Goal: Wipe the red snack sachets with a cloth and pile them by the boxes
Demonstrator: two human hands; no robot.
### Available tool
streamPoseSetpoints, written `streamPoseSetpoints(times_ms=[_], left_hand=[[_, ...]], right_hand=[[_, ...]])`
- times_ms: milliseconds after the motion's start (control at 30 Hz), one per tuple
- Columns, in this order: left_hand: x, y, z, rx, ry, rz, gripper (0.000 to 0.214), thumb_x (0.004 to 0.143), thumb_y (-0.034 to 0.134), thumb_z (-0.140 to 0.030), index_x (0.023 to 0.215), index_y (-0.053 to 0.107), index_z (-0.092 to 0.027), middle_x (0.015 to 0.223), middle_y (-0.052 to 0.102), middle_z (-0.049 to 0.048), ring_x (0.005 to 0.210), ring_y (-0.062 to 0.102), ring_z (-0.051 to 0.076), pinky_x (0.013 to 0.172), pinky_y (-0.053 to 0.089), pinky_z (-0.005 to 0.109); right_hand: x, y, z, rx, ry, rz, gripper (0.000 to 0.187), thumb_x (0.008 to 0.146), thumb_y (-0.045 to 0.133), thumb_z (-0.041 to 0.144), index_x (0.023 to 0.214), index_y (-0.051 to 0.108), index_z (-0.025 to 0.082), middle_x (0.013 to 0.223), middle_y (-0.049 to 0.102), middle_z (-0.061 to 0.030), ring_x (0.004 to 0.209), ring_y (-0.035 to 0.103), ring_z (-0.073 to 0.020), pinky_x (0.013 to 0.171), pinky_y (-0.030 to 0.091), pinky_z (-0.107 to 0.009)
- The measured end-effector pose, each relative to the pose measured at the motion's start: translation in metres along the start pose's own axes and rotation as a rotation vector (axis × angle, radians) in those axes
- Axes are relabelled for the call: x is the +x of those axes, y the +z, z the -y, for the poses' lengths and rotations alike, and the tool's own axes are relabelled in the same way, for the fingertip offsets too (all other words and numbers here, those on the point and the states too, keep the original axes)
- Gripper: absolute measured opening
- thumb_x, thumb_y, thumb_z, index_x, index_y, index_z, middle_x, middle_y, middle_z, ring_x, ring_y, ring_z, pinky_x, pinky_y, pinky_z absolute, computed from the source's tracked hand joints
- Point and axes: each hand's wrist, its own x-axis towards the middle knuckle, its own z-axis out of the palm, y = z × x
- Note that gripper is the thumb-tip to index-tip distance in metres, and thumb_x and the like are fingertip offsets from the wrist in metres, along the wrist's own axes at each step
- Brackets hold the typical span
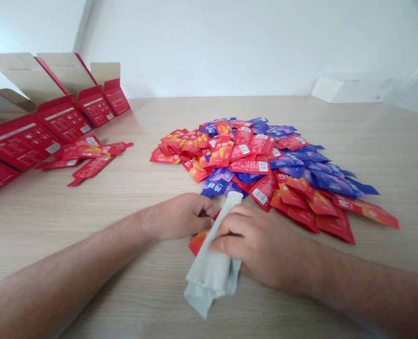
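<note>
My right hand (258, 240) is closed around a long white ribbed bundle (214, 268), whose translucent, wrapper-like end flares loosely towards me. What the bundle holds inside cannot be made out. Just left of it, my left hand (185, 216) has its fingers curled in against a red and orange sachet (199, 242). Part of that sachet lies hidden under the bundle and behind the fingers. Right beyond both hands spreads a heap of sachets, some red and orange (221, 151), others blue and purple (331, 176).
Along the left edge of the wooden table (141, 287) stand several red boxes (58, 117) with raised flaps. A few red sachets (88, 155) lie in front of them. At the back right, a white box-like object (350, 90) rests near the white wall (230, 47).
</note>
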Motion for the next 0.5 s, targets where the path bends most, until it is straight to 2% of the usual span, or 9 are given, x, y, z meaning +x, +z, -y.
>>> streamPoseSetpoints(times_ms=[133,300,433,500], left_hand=[[-0.0007,0.0011,0.0,-0.018,-0.003,-0.001,0.015,0.087,0.053,-0.034,0.088,0.064,-0.022,0.063,0.061,-0.0052,0.058,0.062,0.013,0.049,0.041,0.021],[-0.0003,0.0002,-0.0009,-0.002,-0.007,0.0,0.016,0.086,0.055,-0.034,0.088,0.065,-0.022,0.063,0.061,-0.0052,0.058,0.06,0.013,0.05,0.039,0.021],[-0.0008,0.0012,-0.0004,-0.033,-0.012,-0.01,0.014,0.086,0.054,-0.033,0.087,0.063,-0.023,0.063,0.061,-0.0057,0.058,0.06,0.013,0.05,0.04,0.021],[-0.0009,0.0004,-0.0007,-0.031,-0.009,-0.006,0.014,0.086,0.054,-0.033,0.088,0.063,-0.023,0.063,0.061,-0.0056,0.057,0.06,0.012,0.049,0.04,0.021]], right_hand=[[-0.0006,0.0008,-0.0007,0.0,0.082,-0.046,0.015,0.095,0.067,0.019,0.107,0.074,0.017,0.105,0.068,-0.0089,0.102,0.058,-0.0248,0.089,0.05,-0.04],[-0.0006,0.0013,-0.0002,0.006,-0.015,-0.018,0.021,0.097,0.063,0.019,0.115,0.074,0.02,0.103,0.069,-0.0083,0.103,0.059,-0.0248,0.092,0.049,-0.042],[-0.0012,0.0005,-0.0008,0.006,0.079,-0.038,0.018,0.095,0.066,0.019,0.11,0.074,0.018,0.105,0.068,-0.0089,0.103,0.058,-0.0256,0.09,0.05,-0.041],[-0.0007,-0.0003,-0.0003,0.003,0.071,-0.033,0.018,0.095,0.065,0.018,0.111,0.075,0.019,0.104,0.068,-0.0086,0.102,0.058,-0.0257,0.09,0.05,-0.041]])
